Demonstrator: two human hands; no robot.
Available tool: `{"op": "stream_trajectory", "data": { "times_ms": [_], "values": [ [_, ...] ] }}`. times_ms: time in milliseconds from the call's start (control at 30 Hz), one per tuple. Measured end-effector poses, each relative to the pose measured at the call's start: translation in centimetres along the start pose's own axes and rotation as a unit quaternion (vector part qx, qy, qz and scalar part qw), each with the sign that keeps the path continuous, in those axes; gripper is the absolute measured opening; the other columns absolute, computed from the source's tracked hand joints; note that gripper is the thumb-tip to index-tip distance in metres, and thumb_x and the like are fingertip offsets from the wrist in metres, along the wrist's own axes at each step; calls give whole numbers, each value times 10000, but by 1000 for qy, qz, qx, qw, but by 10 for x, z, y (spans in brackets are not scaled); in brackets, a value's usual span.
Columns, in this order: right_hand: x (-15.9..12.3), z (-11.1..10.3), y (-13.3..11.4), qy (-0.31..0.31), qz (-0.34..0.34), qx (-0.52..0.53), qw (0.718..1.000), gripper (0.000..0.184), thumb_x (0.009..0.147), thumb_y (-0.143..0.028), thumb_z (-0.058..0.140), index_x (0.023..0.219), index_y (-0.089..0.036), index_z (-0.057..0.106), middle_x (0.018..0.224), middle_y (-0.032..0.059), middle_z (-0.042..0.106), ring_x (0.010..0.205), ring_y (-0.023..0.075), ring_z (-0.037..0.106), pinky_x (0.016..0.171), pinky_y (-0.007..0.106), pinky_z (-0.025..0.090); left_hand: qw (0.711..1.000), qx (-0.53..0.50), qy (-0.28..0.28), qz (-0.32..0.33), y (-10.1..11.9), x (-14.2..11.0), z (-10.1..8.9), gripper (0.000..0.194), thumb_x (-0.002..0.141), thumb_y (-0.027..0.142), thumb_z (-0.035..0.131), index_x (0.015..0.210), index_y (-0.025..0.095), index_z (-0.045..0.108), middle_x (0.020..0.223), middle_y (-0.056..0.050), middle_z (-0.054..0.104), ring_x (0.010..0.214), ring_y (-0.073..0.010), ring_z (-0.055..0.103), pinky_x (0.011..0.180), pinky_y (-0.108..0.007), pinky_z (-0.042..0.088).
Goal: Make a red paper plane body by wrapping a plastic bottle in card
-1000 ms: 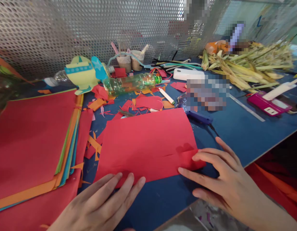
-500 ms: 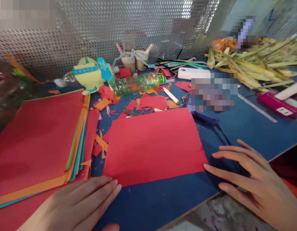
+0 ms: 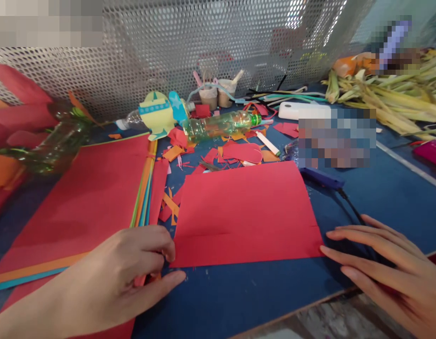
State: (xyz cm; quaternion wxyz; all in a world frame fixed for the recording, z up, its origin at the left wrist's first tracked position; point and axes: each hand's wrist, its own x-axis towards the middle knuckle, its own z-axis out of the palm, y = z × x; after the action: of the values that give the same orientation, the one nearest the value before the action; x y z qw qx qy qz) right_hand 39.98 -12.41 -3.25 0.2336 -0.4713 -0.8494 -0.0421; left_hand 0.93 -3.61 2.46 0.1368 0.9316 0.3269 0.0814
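A red sheet of paper [image 3: 246, 212] lies flat on the blue tabletop, a faint crease running across its lower left part. At its lower left corner is my left hand [image 3: 133, 273], fingers bent down at the sheet's edge and the thumb held apart. My right hand [image 3: 383, 263] is spread beside the lower right corner, one fingertip at the paper's edge. Left of the sheet lies a stack of coloured paper [image 3: 87, 197], red on top with orange, blue and green layers below. My left wrist and palm hang over part of that stack.
Behind the sheet are red and orange paper scraps [image 3: 242, 153], a clear plastic bottle [image 3: 221, 126], a white marker [image 3: 268, 143] and a yellow paper cut-out [image 3: 154, 115]. A blue corded tool [image 3: 322, 178] lies right of the sheet. Dried husks [image 3: 387, 96] fill the back right.
My left hand has gone from lying flat with straight fingers to bent fingers with the thumb apart. The view has shifted left. My right hand keeps its place by the corner.
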Motion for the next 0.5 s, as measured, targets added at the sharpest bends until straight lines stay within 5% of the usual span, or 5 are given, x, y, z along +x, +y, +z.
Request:
{"op": "stream_trajectory", "data": {
  "times_ms": [100,200,300,367,500],
  "values": [
    [6,-4,-4,22,37,-25,999,217,928,-308,497,1090,-278,638,1034,29,675,969,232,627,926,430,469,995,-41,-80,36,-8,14,-11,337,900,288,514,583,219,608,668,6,609,588,-106,593,544,-196,490],
    [17,-3,-7,32,103,-80,991,352,955,-432,431,1135,-190,613,1054,95,658,965,264,604,802,424,514,997,-62,-45,29,-15,23,-11,304,905,294,516,628,210,607,713,3,620,652,-110,619,604,-195,516],
    [29,7,-11,30,124,-104,986,450,936,-510,434,1110,-145,630,1063,137,634,946,286,582,780,448,511,999,-38,-11,-2,-22,26,0,167,854,347,600,968,246,670,1099,-53,642,963,-178,648,778,-258,549],
    [36,15,-15,43,138,-93,985,384,910,-500,495,1021,-163,641,1026,125,637,918,274,590,778,430,514,1000,-15,-9,-4,-27,26,8,434,807,327,653,1233,318,574,1293,-63,558,1128,-221,595,894,-325,524],
    [49,20,-27,86,169,-22,982,190,908,-389,521,956,-211,565,936,77,668,854,230,660,721,344,541,1000,5,-14,1,-30,23,14,677,745,281,695,1367,366,443,1379,-48,501,1234,-250,528,963,-364,489]
  ]
}}
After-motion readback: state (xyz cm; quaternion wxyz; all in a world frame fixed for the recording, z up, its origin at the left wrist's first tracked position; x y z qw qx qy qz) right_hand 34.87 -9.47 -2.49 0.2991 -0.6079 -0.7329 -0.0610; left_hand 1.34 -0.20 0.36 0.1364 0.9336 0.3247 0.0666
